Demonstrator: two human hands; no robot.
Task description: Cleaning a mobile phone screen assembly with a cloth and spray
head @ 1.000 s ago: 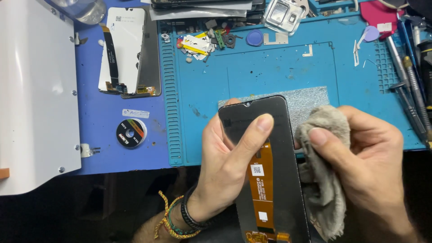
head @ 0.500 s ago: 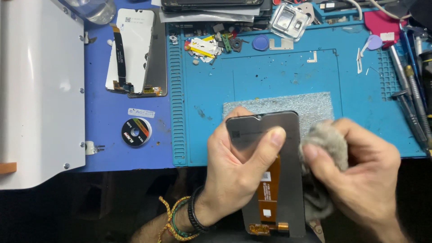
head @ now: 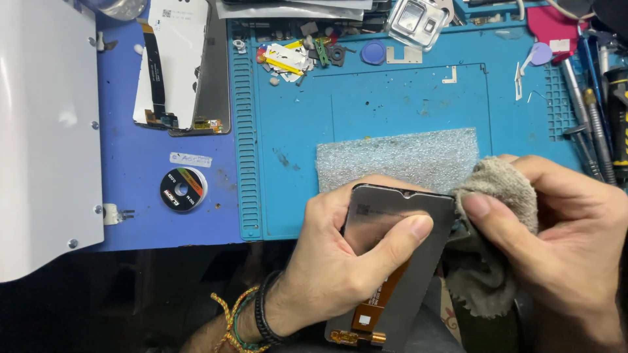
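Compared with the views a moment earlier, the phone display panel has been tilted so that its upper end now leans toward the cloth, and the cloth has been brought up against that upper right edge; it is judged that wiping has shifted to this corner.

The left hand is closed around the panel, thumb laid across its back and fingers wrapped under the left edge. The panel is held above the near edge of the counter, back side up, with an orange flex cable exposed below the thumb. The right hand is closed on a grey cloth, pinched between thumb and fingers.

Far left of the hands, a white sheet-metal cover is seen. Beyond it, above the left hand, a second display assembly and a tape roll lie on a blue pad. Directly behind both hands, a teal repair mat carries a foam sheet. Screwdrivers are racked right of the hands.
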